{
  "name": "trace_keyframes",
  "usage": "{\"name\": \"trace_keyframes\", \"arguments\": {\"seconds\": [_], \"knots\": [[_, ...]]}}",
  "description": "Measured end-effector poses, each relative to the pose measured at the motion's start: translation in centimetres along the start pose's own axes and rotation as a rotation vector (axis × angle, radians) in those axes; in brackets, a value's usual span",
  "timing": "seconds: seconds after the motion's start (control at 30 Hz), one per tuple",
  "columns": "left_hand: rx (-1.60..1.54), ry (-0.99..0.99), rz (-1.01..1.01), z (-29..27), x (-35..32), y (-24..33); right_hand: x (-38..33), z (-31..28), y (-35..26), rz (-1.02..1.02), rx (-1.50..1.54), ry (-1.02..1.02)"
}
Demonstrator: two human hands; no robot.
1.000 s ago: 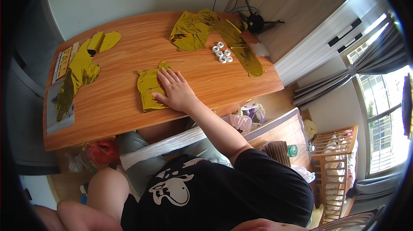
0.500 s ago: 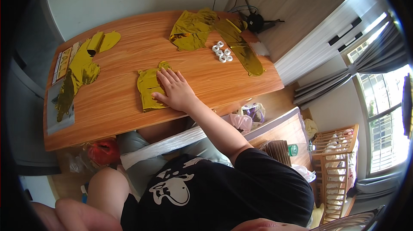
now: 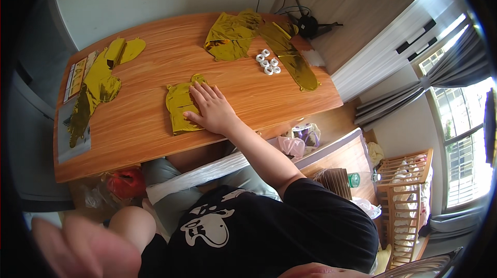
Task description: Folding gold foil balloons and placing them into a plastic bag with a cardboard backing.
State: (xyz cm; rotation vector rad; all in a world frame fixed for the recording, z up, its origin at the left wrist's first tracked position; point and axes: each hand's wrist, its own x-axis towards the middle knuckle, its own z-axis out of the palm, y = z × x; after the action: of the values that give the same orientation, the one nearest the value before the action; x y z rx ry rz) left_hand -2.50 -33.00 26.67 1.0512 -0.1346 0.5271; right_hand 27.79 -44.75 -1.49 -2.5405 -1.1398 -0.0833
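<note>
My right hand (image 3: pixel 209 109) lies flat, palm down and fingers spread, on a folded gold foil balloon (image 3: pixel 180 103) near the table's front edge. The balloon is flat, with a small rounded tab sticking out beyond my fingertips; my hand covers part of it. Down at the lower left, off the table, my left hand (image 3: pixel 88 247) is smeared by motion, so its fingers cannot be made out. More flat gold foil balloons lie on the wooden table (image 3: pixel 150 70): one at the left (image 3: pixel 98 78), one at the back (image 3: pixel 230 37) and a long one at the right (image 3: pixel 292 60).
Several small white rolls (image 3: pixel 267 62) stand grouped at the right. Behind them is a black device with arms (image 3: pixel 308 26). A printed sheet (image 3: pixel 75 112) lies under the left balloon. Below the table are a red bag (image 3: pixel 126 183) and a pink bag (image 3: pixel 292 146).
My left hand has risen a little at the lower left and is now blurred. My right hand stays in place on the folded balloon.
</note>
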Motion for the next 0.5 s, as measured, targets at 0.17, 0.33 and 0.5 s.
{"name": "trace_keyframes", "arguments": {"seconds": [0.17, 0.33, 0.5], "knots": [[-0.133, 0.033, 0.201, -7.6, 3.3, -11.8, 0.3, 0.8, -1.0, -0.029, -0.016, -0.005], [-0.416, 0.078, -0.159, -10.6, 5.5, -18.1, 0.1, 0.1, -1.2, -0.042, -0.015, 0.052], [-0.278, 0.153, -0.172, -9.7, 5.6, -17.7, -0.2, 0.2, -0.8, -0.032, 0.004, 0.065]]}}
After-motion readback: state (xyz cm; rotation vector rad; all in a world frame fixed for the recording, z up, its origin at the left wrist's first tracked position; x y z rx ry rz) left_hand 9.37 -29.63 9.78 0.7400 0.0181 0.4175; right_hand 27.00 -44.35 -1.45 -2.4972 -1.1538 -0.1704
